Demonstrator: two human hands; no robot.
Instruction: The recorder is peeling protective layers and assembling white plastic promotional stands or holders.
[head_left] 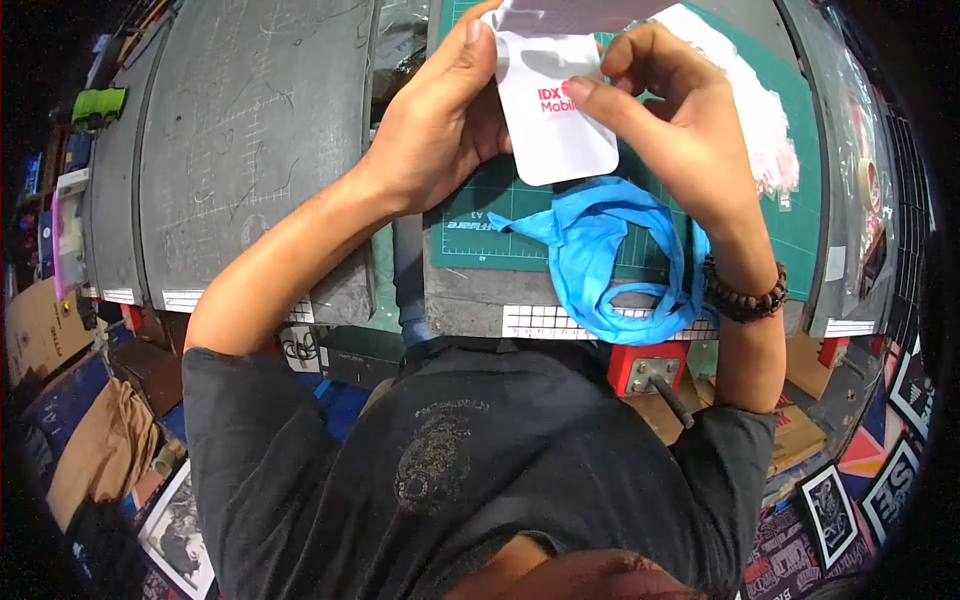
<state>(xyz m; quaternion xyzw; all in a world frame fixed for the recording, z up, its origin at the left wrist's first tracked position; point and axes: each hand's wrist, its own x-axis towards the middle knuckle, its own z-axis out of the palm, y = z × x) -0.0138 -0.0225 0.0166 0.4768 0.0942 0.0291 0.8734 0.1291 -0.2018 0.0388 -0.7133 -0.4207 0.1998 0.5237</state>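
My left hand (440, 110) grips a white folded card (560, 150) by its left edge, thumb in front. The card has rounded lower corners, a small red printed mark and an upper flap bent toward me. On that mark lies the thumb of my right hand (680, 120), its fingers curled at the card's right edge; the fingertips behind are partly hidden. Below the card, a twisted blue cloth (580, 265) lies in loops over the green cutting mat (480, 240) and the table's front edge. A dark braided bracelet (745, 292) circles my right wrist.
White and clear plastic pieces (765, 130) are heaped on the mat's right side. A dark scratched tabletop (250, 130) extends left. A tape roll (870, 185) sits far right. Under the front edge juts a red clamp (640, 365) with a bolt. Framed pictures (830, 515) stand lower right.
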